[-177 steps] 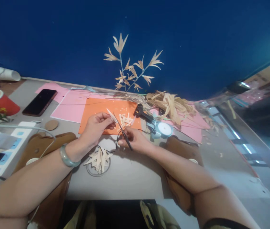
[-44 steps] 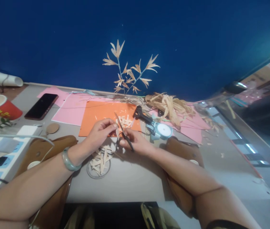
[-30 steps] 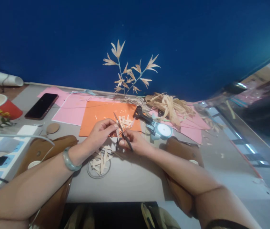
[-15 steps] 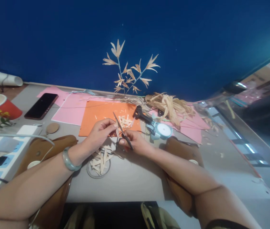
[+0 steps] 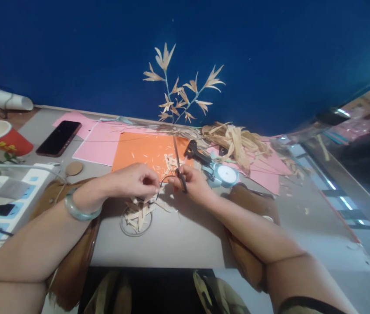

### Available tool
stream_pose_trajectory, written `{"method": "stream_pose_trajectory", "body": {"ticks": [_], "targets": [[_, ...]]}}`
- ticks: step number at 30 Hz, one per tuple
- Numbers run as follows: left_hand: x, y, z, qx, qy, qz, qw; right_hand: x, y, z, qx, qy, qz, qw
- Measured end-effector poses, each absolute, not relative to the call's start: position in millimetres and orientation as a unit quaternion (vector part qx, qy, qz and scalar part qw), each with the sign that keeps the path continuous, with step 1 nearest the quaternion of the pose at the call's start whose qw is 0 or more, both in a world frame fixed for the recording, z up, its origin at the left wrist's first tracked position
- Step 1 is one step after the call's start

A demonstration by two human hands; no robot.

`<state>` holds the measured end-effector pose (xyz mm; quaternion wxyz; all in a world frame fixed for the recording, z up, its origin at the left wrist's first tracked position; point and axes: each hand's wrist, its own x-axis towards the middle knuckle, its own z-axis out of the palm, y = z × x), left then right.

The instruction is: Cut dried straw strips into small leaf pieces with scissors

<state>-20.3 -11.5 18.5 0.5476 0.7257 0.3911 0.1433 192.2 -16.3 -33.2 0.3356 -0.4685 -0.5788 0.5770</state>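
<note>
Right hand (image 5: 191,185) grips small scissors (image 5: 178,168), blades closed and pointing up over the orange paper (image 5: 142,150). Left hand (image 5: 130,181) pinches a thin straw strip (image 5: 154,197) at its fingertips, just above the round dish (image 5: 135,220) of cut strips on the desk (image 5: 171,240).

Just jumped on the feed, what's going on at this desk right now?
A person is cutting dried leaf strips at a desk. The right hand holds small scissors, blades pointing up and away over the orange sheet. The left hand is pinched shut low over a round dish piled with cut pieces; what its grip holds is too small to tell. More husk strips lie behind, by a glue gun and a ribbon spool.
</note>
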Motion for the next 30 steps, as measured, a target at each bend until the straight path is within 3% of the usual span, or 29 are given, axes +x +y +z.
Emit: {"method": "stream_pose_trajectory", "body": {"ticks": [3, 10, 17, 25, 30], "targets": [[-28, -14, 22, 0.770, 0.340, 0.059, 0.537, 193, -16, -33, -0.469, -0.576, 0.573, 0.347], [-33, -16, 15, 0.771, 0.333, -0.012, 0.542, 194, -16, -29, -0.476, -0.588, 0.559, 0.339], [-34, -5, 8, 0.848, 0.439, 0.014, 0.297, 194, -15, -32, -0.471, -0.587, 0.562, 0.342], [-27, -8, -31, 0.846, 0.429, 0.056, 0.311, 191, -15, -32, -0.476, -0.579, 0.567, 0.341], [-27, -7, -38, 0.889, 0.387, -0.040, 0.242, 190, -15, -32, -0.480, -0.577, 0.568, 0.337]]}}
